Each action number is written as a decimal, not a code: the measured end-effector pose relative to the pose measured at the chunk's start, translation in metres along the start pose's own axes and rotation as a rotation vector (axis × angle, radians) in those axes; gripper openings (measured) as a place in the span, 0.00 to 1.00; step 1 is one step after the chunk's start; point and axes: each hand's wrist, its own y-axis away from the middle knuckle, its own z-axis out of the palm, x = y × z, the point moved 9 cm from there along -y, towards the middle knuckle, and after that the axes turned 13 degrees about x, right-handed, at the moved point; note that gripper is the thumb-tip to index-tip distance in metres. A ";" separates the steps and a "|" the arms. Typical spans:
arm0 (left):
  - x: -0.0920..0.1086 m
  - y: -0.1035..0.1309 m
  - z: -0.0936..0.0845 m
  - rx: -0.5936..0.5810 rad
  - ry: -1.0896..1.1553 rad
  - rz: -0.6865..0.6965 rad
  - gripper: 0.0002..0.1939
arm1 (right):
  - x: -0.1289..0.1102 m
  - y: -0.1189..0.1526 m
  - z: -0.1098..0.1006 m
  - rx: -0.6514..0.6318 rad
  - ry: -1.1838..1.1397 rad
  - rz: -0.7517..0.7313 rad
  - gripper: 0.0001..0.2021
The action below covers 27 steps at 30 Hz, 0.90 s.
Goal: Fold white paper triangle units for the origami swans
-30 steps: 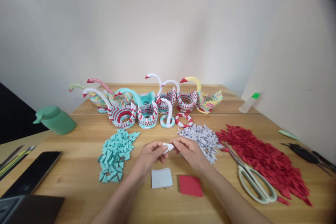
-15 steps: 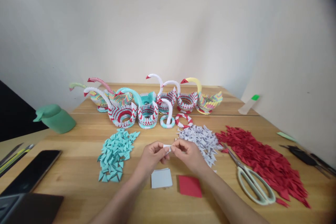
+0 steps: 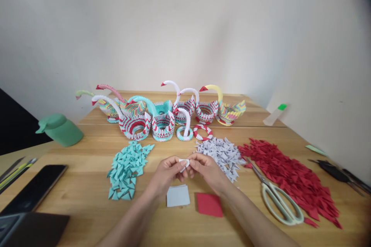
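A small white piece of folded paper (image 3: 184, 164) is pinched between my two hands above the table. My left hand (image 3: 170, 169) grips its left side with thumb and fingers; my right hand (image 3: 205, 166) holds its right side, fingertips close to the left ones. Just below lie a stack of white paper slips (image 3: 177, 196) and a stack of red paper slips (image 3: 209, 204). Beyond my right hand spreads a pile of pale grey-white folded triangles (image 3: 222, 152). To the left is a pile of turquoise folded triangles (image 3: 127, 171).
Several folded-paper swans (image 3: 135, 125) stand at the back, with a red-and-white ring (image 3: 203, 132) before them. Scissors (image 3: 279, 200) lie beside a red triangle pile (image 3: 290, 173). A phone (image 3: 36, 187), green lidded container (image 3: 62, 129) and dark laptop corner (image 3: 37, 227) are left; a glue bottle (image 3: 275, 114) is right.
The white paper has turned between my fingertips and shows a broader face now. My hands have drawn slightly closer together, with the fingers curled beneath the paper.
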 end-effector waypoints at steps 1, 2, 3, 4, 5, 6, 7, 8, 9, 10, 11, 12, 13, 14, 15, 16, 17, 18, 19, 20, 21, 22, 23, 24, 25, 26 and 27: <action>0.000 0.000 0.000 0.002 -0.005 0.003 0.16 | -0.001 0.000 0.000 0.005 0.007 0.000 0.15; 0.000 0.000 -0.001 0.006 -0.012 0.008 0.17 | -0.002 0.000 0.000 0.012 0.015 -0.001 0.15; 0.000 0.000 -0.001 0.010 -0.024 0.013 0.17 | -0.003 0.000 -0.001 0.023 0.024 -0.002 0.15; 0.000 -0.001 -0.002 0.018 -0.039 0.018 0.17 | -0.004 0.000 -0.001 0.036 0.036 -0.003 0.15; 0.000 -0.001 -0.003 0.028 -0.058 0.025 0.18 | -0.005 0.000 -0.002 0.051 0.050 -0.002 0.15; 0.000 -0.002 -0.005 0.038 -0.078 0.033 0.18 | -0.005 0.000 -0.003 0.064 0.065 -0.002 0.15; 0.001 -0.002 -0.006 0.047 -0.097 0.043 0.18 | -0.006 0.000 -0.004 0.075 0.080 -0.002 0.15; 0.001 -0.003 -0.006 0.055 -0.113 0.054 0.18 | -0.006 0.000 -0.005 0.082 0.093 -0.002 0.15; 0.002 -0.002 -0.007 0.062 -0.127 0.065 0.18 | -0.006 0.000 -0.005 0.084 0.103 -0.004 0.15; 0.003 -0.002 -0.007 0.067 -0.139 0.076 0.18 | -0.007 0.000 -0.005 0.082 0.109 -0.007 0.15; 0.005 -0.002 -0.007 0.071 -0.150 0.086 0.18 | -0.007 0.000 -0.005 0.079 0.114 -0.013 0.15; 0.006 -0.001 -0.007 0.077 -0.162 0.094 0.18 | -0.007 0.000 -0.005 0.077 0.124 -0.022 0.14; 0.007 -0.001 -0.007 0.084 -0.175 0.101 0.18 | -0.007 0.000 -0.004 0.075 0.139 -0.032 0.14; 0.008 -0.001 -0.007 0.093 -0.188 0.110 0.19 | -0.007 0.000 -0.004 0.076 0.160 -0.044 0.13; 0.009 -0.001 -0.007 0.100 -0.200 0.119 0.19 | -0.008 0.000 -0.005 0.083 0.192 -0.060 0.12; 0.010 -0.002 -0.008 0.107 -0.212 0.127 0.20 | -0.009 0.000 -0.005 0.093 0.234 -0.081 0.11; 0.011 -0.002 -0.008 0.110 -0.222 0.136 0.20 | -0.010 0.000 -0.006 0.100 0.283 -0.109 0.11; 0.012 -0.003 -0.009 0.108 -0.228 0.143 0.20 | -0.013 0.000 -0.007 0.105 0.332 -0.141 0.10; 0.012 -0.004 -0.009 0.102 -0.228 0.147 0.20 | -0.016 0.001 -0.008 0.110 0.374 -0.175 0.10; 0.012 -0.004 -0.010 0.097 -0.224 0.145 0.20 | -0.020 0.002 -0.009 0.116 0.412 -0.213 0.09; 0.011 -0.005 -0.011 0.095 -0.218 0.137 0.19 | -0.024 0.002 -0.011 0.126 0.447 -0.254 0.09; 0.010 -0.005 -0.012 0.094 -0.209 0.123 0.19 | -0.029 0.003 -0.013 0.141 0.482 -0.303 0.09; 0.008 -0.006 -0.014 0.094 -0.198 0.106 0.19 | -0.034 0.004 -0.014 0.161 0.523 -0.360 0.08; 0.007 -0.006 -0.015 0.094 -0.187 0.089 0.19 | -0.040 0.006 -0.015 0.173 0.569 -0.428 0.07; 0.006 -0.005 -0.015 0.092 -0.175 0.073 0.19 | -0.045 0.008 -0.013 0.170 0.616 -0.506 0.06; 0.005 -0.005 -0.015 0.086 -0.165 0.063 0.18 | -0.050 0.011 -0.009 0.155 0.658 -0.588 0.06; 0.004 -0.004 -0.015 0.079 -0.155 0.057 0.18 | -0.053 0.014 -0.004 0.130 0.688 -0.669 0.06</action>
